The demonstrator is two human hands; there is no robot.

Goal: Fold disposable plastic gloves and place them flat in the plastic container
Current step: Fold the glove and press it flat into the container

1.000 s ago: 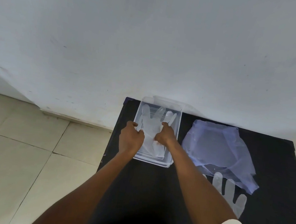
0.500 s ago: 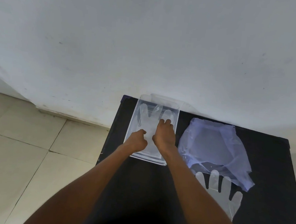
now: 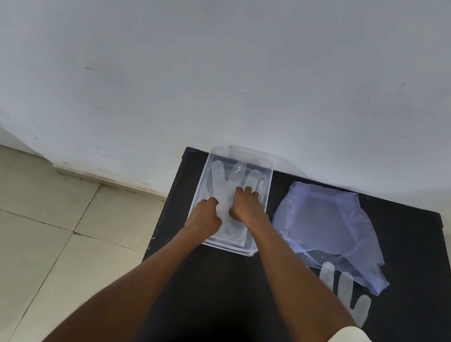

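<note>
A clear plastic container (image 3: 199, 196) stands at the far left of the black table, against the wall. A translucent disposable glove (image 3: 219, 177) lies inside it, fingers pointing toward the wall. Both hands are in the container on this glove. My left hand (image 3: 204, 218) has its fingers closed at the glove's left edge, near the palm part. My right hand (image 3: 244, 205) rests with curled fingers on the glove's middle, just below the glove fingers. A second glove (image 3: 345, 291) lies flat on the table at the right, partly hidden by my right forearm.
A crumpled bluish plastic bag (image 3: 323, 227) lies right of the container, overlapping the second glove's top. The black table (image 3: 415, 272) ends at the left beside the container, with tiled floor (image 3: 47, 236) beyond. A white wall rises directly behind.
My left hand drew back toward the container's near half. My right hand slid forward over the glove toward its fingers. The view shifted slightly.
</note>
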